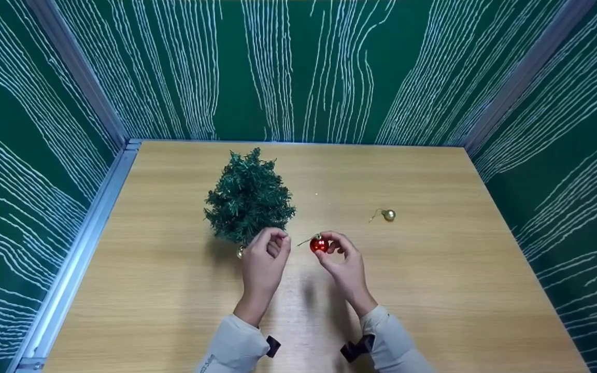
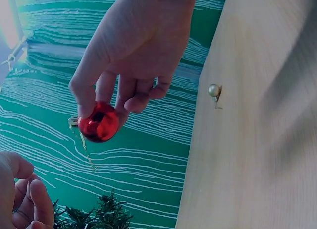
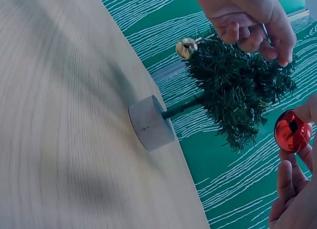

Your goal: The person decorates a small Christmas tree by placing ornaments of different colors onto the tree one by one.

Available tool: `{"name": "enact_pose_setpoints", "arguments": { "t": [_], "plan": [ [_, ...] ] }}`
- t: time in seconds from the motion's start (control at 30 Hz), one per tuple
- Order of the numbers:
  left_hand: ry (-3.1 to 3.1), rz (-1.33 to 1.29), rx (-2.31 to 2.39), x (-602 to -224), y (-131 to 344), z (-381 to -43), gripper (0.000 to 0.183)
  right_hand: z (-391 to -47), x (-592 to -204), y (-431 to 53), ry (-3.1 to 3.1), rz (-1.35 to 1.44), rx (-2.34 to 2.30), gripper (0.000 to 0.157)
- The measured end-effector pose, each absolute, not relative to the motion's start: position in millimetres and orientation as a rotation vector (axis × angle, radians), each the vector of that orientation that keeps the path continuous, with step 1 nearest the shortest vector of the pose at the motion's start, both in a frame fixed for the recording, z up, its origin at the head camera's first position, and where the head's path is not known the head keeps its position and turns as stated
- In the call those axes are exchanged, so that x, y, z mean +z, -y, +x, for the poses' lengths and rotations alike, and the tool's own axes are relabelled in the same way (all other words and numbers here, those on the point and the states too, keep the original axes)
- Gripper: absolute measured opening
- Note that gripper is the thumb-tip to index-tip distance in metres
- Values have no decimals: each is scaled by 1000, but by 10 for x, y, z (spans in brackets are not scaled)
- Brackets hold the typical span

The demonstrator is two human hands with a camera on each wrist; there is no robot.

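My right hand [image 1: 347, 267] pinches a shiny red Christmas bauble [image 1: 318, 243] between thumb and fingers. A thin gold hanging loop [image 2: 85, 144] trails from the bauble's cap towards my left. Close by, my left hand [image 1: 265, 264] is raised in front of a small green artificial Christmas tree [image 1: 249, 197], its fingers loosely bent and the thumb near the index finger; nothing shows between them. A gold bauble [image 3: 186, 48] hangs on the tree's lower branches, partly hidden behind the left hand in the head view. The tree stands upright on a round pale base [image 3: 151, 123].
A second gold bauble [image 1: 389, 215] with its loop lies on the wooden table [image 1: 433, 300], right of the hands and farther back. Green panels with white wavy lines [image 1: 319, 67] enclose the table at the back and sides.
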State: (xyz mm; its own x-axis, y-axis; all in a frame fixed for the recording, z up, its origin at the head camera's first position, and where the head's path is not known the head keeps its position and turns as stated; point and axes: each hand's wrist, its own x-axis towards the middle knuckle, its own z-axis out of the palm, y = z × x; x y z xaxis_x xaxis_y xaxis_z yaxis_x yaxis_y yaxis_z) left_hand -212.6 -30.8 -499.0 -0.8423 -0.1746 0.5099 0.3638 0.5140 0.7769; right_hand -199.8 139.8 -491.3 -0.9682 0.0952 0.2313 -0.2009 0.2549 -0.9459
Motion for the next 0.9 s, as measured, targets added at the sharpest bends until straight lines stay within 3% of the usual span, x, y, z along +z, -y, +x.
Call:
{"name": "enact_pose_setpoints", "arguments": {
  "t": [0.9],
  "plan": [
    [2358, -201, -1337, -5000, 200, -2076, 8, -1934, -4821, -1233, 2293, 214, 1767, 33]
  ]
}}
